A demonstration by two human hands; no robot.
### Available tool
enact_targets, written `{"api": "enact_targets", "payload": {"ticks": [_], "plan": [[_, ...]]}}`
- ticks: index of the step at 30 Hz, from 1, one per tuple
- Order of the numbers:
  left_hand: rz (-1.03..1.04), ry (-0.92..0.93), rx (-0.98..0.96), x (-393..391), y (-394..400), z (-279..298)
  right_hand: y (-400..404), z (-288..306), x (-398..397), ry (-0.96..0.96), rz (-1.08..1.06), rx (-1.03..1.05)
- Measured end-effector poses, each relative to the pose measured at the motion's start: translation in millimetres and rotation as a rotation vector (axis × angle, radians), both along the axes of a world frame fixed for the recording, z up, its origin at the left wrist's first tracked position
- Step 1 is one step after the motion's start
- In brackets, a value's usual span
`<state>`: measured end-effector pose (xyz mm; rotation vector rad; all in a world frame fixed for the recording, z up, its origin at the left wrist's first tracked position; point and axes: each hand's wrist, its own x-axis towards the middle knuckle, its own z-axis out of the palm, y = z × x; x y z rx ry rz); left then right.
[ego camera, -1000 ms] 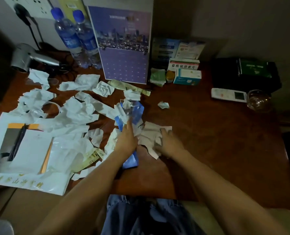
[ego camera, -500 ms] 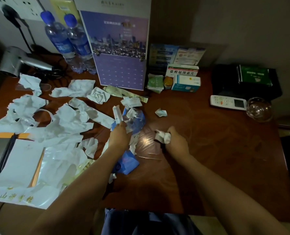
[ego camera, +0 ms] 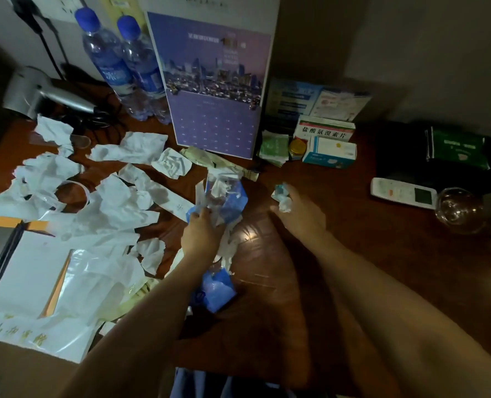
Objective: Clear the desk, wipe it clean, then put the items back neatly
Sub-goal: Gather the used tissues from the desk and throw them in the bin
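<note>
Several crumpled white paper scraps (ego camera: 129, 150) litter the left half of the dark wooden desk (ego camera: 353, 268). My left hand (ego camera: 201, 234) grips a blue plastic bag (ego camera: 230, 199) stuffed with paper, holding it up at the desk's middle. To its right, my right hand (ego camera: 299, 214) holds a wad of crumpled paper (ego camera: 284, 203) and reaches with its fingers to a small paper ball (ego camera: 278, 192) on the desk. A second piece of blue plastic (ego camera: 217, 291) lies under my left forearm.
A white plastic bag (ego camera: 75, 282) over an orange-edged notepad lies front left. At the back stand two water bottles (ego camera: 123, 67), a calendar (ego camera: 212, 87), a hair dryer (ego camera: 37, 93) and medicine boxes (ego camera: 327, 145). A remote (ego camera: 402, 192), glass (ego camera: 459, 211) and black tray (ego camera: 439, 156) sit right.
My right hand scrunched the flat paper into a wad and moved away from me toward the small paper ball. My left hand lifted the blue bag upright.
</note>
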<state>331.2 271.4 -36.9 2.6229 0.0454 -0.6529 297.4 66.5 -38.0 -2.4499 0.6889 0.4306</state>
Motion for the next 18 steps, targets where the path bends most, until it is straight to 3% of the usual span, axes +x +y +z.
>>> {"api": "enact_targets", "payload": {"ticks": [7, 12, 18], "plan": [[-0.034, -0.086, 0.003, 5, 3, -4, 0, -8, 13, 0.014, 0.070, 0.041], [-0.059, -0.130, -0.017, 6, 6, -7, 0, -15, 14, 0.056, 0.130, -0.070], [-0.280, -0.115, 0.217, 9, -3, -11, -1, -16, 8, 0.039, 0.151, -0.203]]}}
